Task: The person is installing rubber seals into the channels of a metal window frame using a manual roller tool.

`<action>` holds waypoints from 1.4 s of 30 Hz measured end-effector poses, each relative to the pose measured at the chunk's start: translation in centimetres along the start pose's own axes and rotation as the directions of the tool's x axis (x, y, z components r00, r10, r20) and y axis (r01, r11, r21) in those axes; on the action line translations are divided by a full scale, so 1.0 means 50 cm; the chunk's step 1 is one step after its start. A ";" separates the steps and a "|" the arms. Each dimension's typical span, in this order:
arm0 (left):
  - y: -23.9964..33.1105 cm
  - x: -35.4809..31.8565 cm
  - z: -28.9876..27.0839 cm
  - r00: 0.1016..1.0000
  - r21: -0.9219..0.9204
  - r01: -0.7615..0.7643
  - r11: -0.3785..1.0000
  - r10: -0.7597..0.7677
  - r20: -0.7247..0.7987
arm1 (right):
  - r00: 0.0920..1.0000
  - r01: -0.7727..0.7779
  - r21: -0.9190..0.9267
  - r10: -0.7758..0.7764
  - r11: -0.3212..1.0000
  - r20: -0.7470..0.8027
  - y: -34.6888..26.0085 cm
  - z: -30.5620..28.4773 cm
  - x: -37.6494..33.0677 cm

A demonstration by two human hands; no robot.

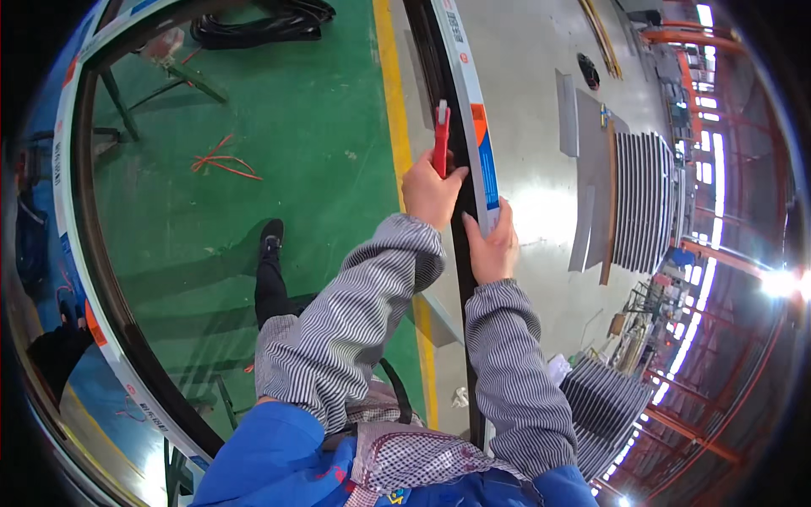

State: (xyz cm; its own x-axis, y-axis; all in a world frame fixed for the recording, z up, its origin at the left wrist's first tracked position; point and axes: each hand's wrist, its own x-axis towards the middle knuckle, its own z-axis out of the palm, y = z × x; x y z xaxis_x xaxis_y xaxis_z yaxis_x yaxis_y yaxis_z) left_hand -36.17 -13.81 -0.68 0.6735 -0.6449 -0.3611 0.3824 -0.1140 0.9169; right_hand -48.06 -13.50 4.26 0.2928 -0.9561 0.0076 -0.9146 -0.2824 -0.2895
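From the head camera, looking straight down over the person's striped grey sleeves and blue apron: the left hand (431, 193) is raised against the large window frame with white protective film (470, 101), its fingers wrapped tight round the handle of a slim red plastic hand tool (441, 137). The tool points up along the frame, its pale tip lying on the black rubber seal strip (463, 279) that runs in the frame's channel. The right hand (492, 245) sits just beside and below the left, fingers pressed together and curled over the frame's outer edge, thumb side against the black strip; it steadies the frame rather than gripping a tool.

The frame curves away to the left in a wide loop over the green painted workshop floor (312, 127), where some orange cord scraps (221, 162) lie well apart from the work. To the right, on grey concrete, stand stacks of ribbed grey metal profiles (642, 203).

My reading is that the seal is being worked into the channel with the tool, somewhere mid-run. The next move seems to call for steady pressure along the groove while the right hand holds the frame from shifting.
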 end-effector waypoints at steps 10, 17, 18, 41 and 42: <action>-0.045 0.022 -0.002 0.986 -0.280 0.122 0.952 -0.083 0.147 | 0.994 -0.107 0.074 0.105 0.991 0.030 -0.014 -0.012 0.000; -0.024 0.025 -0.005 0.995 -0.049 0.048 0.998 -0.043 0.087 | 0.998 -0.054 -0.059 0.053 0.997 -0.014 -0.018 0.007 -0.005; -0.028 0.026 -0.008 0.996 -0.049 0.049 0.998 -0.045 0.081 | 1.000 0.007 -0.139 -0.011 0.990 -0.028 -0.022 0.005 -0.008; -0.031 0.043 -0.015 0.931 -0.410 0.340 0.846 -0.240 0.276 | 0.998 -0.013 -0.285 -0.003 0.959 -0.056 -0.089 0.033 0.045; -0.035 0.041 -0.012 0.930 -0.408 0.342 0.847 -0.242 0.276 | 0.998 -0.038 -0.285 0.025 0.958 -0.051 -0.090 0.035 0.045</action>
State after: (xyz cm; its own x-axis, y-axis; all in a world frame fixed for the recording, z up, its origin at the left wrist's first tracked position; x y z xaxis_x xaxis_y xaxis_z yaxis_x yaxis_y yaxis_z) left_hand -35.06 -14.47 -3.11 0.3590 -0.7811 -0.5109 0.8118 -0.0087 0.5838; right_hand -42.80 -14.25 3.92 0.2554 -0.9656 0.0487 -0.9667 -0.2559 -0.0043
